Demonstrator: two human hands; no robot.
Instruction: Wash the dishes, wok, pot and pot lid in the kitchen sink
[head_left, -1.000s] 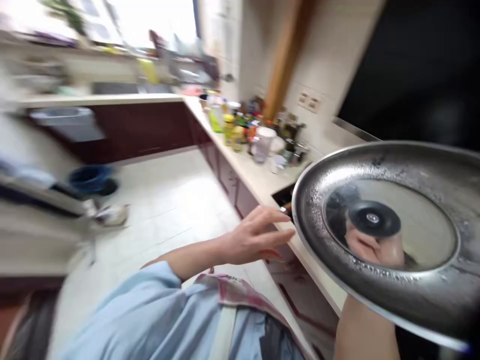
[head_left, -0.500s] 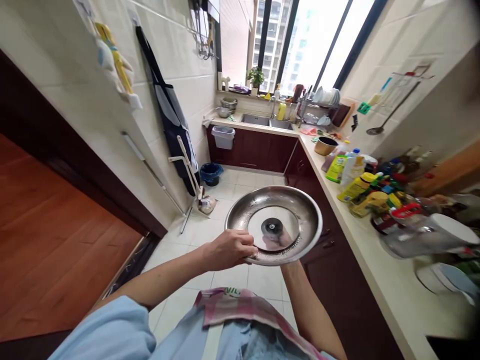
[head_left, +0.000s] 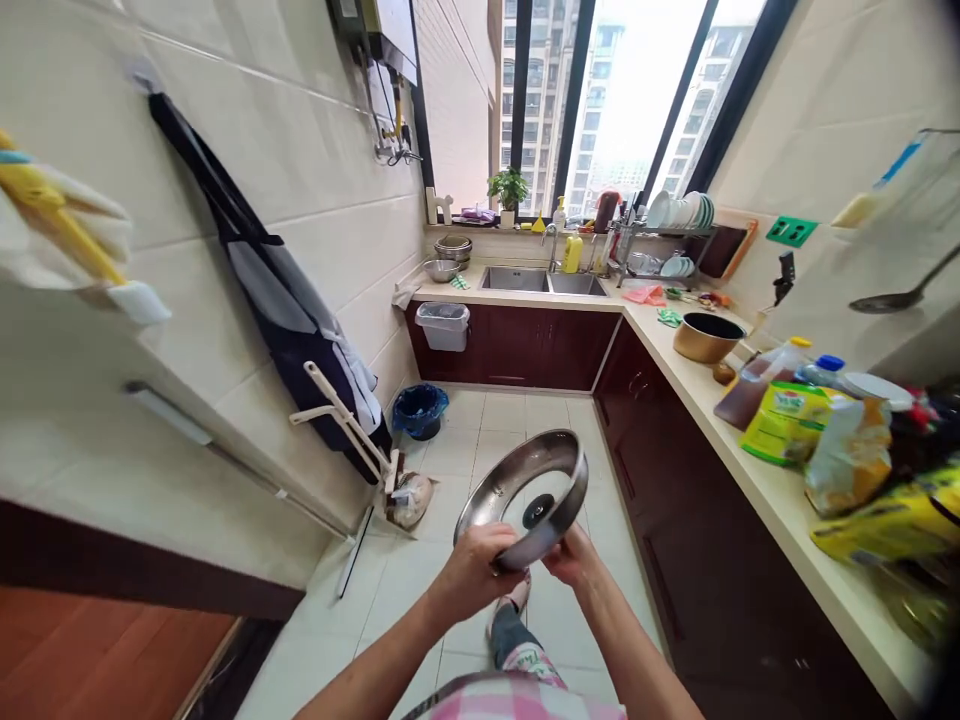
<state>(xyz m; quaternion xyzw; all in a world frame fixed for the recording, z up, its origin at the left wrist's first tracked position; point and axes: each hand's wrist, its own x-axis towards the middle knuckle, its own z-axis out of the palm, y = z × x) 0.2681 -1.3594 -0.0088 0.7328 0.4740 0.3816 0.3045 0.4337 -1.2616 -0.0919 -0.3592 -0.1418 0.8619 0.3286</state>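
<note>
Both my hands hold a steel pot lid [head_left: 484, 500] with a glass centre and a black knob seen through it. The lid hangs over the floor in front of me, tilted down to the left with its right edge raised. My left hand [head_left: 484, 568] grips the near left rim, the fingers curled over the edge. From the lower right, my right hand [head_left: 571, 556] holds it from beneath, its fingertips hidden behind the lid. Below my hands, one foot [head_left: 516, 592] steps forward on the tiles.
Ahead is a counter with a double sink [head_left: 516, 279]. On the right counter [head_left: 757, 470] stand a gold pot [head_left: 705, 338], bottles and bags. Leaning at the left wall are a broom [head_left: 349, 420] and squeegee [head_left: 240, 465], near a blue-lined bin [head_left: 420, 410]. A grey bin [head_left: 444, 328] hangs on the cabinet.
I have come further into the kitchen, nearer the sink. The lid has gone from nearly level to steeply tilted, and my right hand now shows at its right edge.
</note>
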